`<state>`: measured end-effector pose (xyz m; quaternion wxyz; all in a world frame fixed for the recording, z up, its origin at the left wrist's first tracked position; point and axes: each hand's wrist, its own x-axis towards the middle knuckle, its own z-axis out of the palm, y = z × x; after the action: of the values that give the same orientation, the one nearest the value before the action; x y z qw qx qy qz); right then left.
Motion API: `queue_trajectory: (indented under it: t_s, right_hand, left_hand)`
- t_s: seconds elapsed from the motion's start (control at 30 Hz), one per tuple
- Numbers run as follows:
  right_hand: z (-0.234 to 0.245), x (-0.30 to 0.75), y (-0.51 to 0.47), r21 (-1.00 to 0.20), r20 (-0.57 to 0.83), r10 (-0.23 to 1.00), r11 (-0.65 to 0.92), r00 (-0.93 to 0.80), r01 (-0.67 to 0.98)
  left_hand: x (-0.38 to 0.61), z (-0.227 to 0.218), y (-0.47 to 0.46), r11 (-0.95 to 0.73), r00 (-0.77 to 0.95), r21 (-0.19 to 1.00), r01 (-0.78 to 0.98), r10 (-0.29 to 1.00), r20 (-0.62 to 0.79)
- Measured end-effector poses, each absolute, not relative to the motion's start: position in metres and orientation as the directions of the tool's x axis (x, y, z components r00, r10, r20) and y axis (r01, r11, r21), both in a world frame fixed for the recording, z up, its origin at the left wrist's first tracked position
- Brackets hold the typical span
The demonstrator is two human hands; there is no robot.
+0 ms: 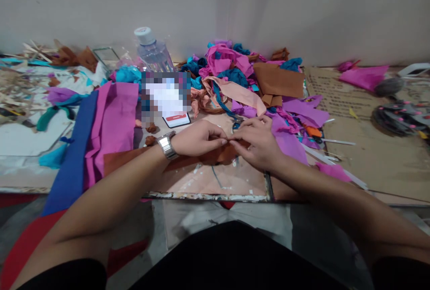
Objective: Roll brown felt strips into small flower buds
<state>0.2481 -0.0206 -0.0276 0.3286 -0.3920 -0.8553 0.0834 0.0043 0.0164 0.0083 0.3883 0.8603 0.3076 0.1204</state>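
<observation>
Table (188, 184): back edge heaped with crumpled paper (225, 59). Brown paper (220, 155) lies near the front edge, seemingly pinched by fingertips of my left hand (198, 138) and right hand (257, 143); uneven pull could tear it. My watch (167, 145), if swung, could dislodge the adjacent brown wad (150, 140).

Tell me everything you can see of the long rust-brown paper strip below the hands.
The rust-brown paper strip looks thin, matte and crepe-like. Its left end overlaps a bright pink paper sheet; from there it runs rightward across the pale tabletop, passing behind the bare left forearm. Above its darker right part, the left hand and right hand pinch a bit of brown material; whether that is the same piece is unclear.
</observation>
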Motion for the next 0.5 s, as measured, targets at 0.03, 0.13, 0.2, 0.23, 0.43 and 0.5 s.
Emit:
queue_trajectory:
  t_s: [0.03, 0.13, 0.2, 0.23, 0.43, 0.5]
  right_hand:
    - [-0.0271, 0.2481, -0.0211, -0.397, 0.498, 0.726, 0.678, -0.475, 0.619]
    - [-0.0269, 0.2481, -0.0218, -0.388, 0.503, 0.719, 0.684, -0.48, 0.618]
    - [-0.0275, 0.2483, -0.0217, -0.382, 0.499, 0.717, 0.687, -0.487, 0.618]
    - [-0.0278, 0.2483, -0.0216, -0.379, 0.498, 0.717, 0.686, -0.488, 0.621]
    - [-0.0272, 0.2477, -0.0214, -0.372, 0.52, 0.709, 0.69, -0.476, 0.621]
    - [-0.0265, 0.2472, -0.0215, -0.368, 0.525, 0.704, 0.694, -0.478, 0.619]
  left_hand:
    - [0.0044, 0.0078, 0.0163, -0.509, 0.784, 0.742, 0.436, 0.619, -0.035]
    - [0.0054, 0.0059, 0.015, -0.515, 0.788, 0.736, 0.438, 0.614, -0.039]
    - [0.0063, 0.0047, 0.0139, -0.517, 0.785, 0.734, 0.441, 0.618, -0.036]
    - [0.0067, 0.0042, 0.0133, -0.515, 0.782, 0.733, 0.444, 0.623, -0.035]
    - [0.0081, 0.0037, 0.0104, -0.539, 0.773, 0.714, 0.448, 0.634, -0.006]
    - [0.009, 0.0035, 0.0097, -0.537, 0.762, 0.706, 0.462, 0.647, -0.007]
